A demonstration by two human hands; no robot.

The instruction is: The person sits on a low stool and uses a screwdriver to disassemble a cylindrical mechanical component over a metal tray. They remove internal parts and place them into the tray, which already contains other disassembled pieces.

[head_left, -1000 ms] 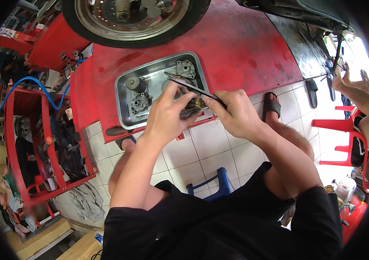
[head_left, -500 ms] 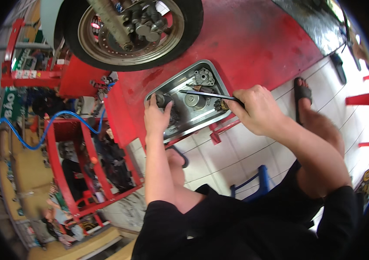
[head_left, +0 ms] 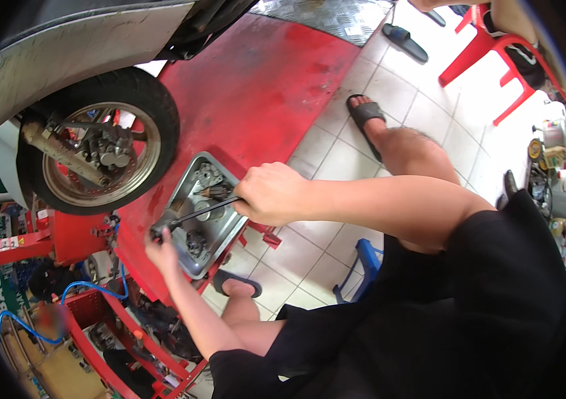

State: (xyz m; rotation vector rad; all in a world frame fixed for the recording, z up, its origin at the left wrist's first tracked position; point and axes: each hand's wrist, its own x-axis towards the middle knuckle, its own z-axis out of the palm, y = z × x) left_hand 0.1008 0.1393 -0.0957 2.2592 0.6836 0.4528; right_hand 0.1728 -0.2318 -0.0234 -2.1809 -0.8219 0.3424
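Observation:
My right hand (head_left: 268,193) is closed around the end of a long, thin screwdriver-like tool (head_left: 206,211). Its dark shaft points left across a metal tray (head_left: 228,233). At the tray's left edge, my left hand (head_left: 162,251) grips a dark cylindrical metal part (head_left: 164,225), and the tool's tip reaches this part; whether they touch I cannot tell. Inside the tray lie a grey cast cover (head_left: 208,174), a copper-toned motor part (head_left: 217,192), a round metal can partly behind the shaft, and a dark part (head_left: 196,245).
The tray rests on a red platform (head_left: 249,86) beside a motorcycle's front wheel (head_left: 163,159). A red metal frame (head_left: 96,339) and a blue hose (head_left: 90,287) are at lower left. A blue stool (head_left: 366,263) stands near my legs; red chairs (head_left: 469,60) are at upper right.
The view has turned, so the wheel and tray appear farther left. My left hand has lifted the cylindrical part to the tray's edge. The tool's tip has come over to that part.

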